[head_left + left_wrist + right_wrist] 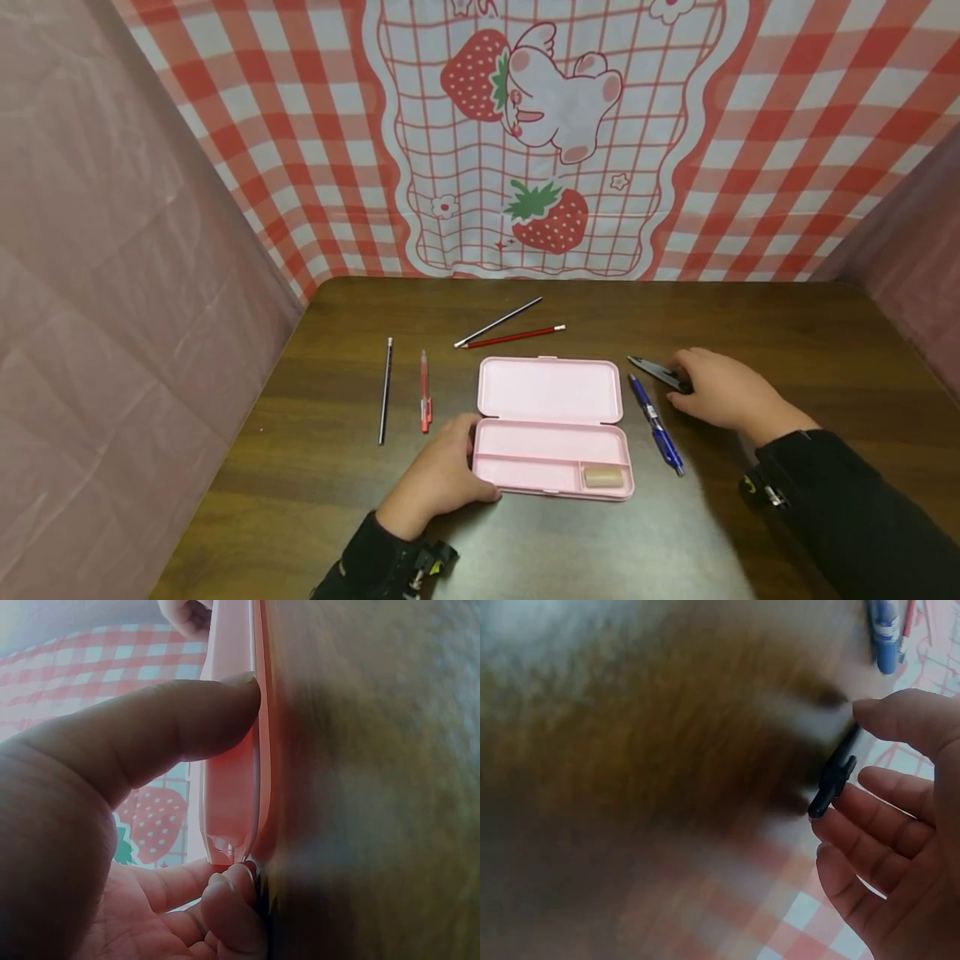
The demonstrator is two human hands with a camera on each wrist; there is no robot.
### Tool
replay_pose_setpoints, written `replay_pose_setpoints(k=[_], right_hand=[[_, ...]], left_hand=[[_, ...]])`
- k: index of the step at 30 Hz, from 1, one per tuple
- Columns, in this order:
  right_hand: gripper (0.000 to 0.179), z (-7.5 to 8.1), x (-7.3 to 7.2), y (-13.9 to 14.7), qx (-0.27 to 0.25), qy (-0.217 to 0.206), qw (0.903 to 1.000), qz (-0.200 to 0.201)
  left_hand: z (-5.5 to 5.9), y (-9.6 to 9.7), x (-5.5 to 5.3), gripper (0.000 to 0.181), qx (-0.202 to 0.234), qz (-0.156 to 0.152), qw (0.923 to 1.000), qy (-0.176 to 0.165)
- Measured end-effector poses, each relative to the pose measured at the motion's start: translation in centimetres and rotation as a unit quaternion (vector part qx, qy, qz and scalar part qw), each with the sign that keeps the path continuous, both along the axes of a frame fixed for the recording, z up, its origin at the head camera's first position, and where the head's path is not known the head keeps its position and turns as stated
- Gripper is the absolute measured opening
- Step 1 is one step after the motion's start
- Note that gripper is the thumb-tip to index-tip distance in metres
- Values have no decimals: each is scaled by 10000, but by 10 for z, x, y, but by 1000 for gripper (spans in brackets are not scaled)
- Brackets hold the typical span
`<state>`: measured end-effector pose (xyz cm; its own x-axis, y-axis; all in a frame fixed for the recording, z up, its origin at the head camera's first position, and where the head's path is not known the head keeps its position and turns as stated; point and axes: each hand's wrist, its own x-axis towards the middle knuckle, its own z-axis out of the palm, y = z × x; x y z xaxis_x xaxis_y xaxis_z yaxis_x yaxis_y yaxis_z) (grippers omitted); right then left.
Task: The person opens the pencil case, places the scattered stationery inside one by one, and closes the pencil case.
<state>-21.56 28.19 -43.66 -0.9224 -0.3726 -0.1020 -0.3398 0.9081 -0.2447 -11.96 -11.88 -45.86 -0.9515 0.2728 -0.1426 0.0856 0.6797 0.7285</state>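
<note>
A pink pencil case (551, 390) lies with its lid folded back on the table. My left hand (442, 471) grips its left end, the thumb on the near side and the fingers around the far side; the left wrist view shows the thumb (202, 712) across the case wall (232, 787). In the case's right small compartment sits a beige block (603, 477). To the right, my right hand (723, 392) holds the clip end of a black pen (652, 369) between thumb and fingers, low over the table. A blue pen (657, 427) lies between that hand and the case.
Left of the case lie a red pen (425, 392) and a dark pencil (386, 392). Behind it, a red pencil (513, 337) and another dark pencil (498, 322) meet at their left ends. A checked cloth (300, 142) hangs behind the wooden table (787, 325).
</note>
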Motion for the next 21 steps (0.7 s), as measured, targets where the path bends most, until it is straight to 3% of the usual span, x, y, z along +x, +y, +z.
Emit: replay_pose_setpoints(k=[11,21], right_hand=[[32,-3,-8,-8,-87,-66,9999,8],[38,-5,-9,-10,-87,-231,9996,-148]], left_hand=[[-1,0,-1,88,10,-17,10000,60],[-1,0,0,88,-11,-3,10000,-14]])
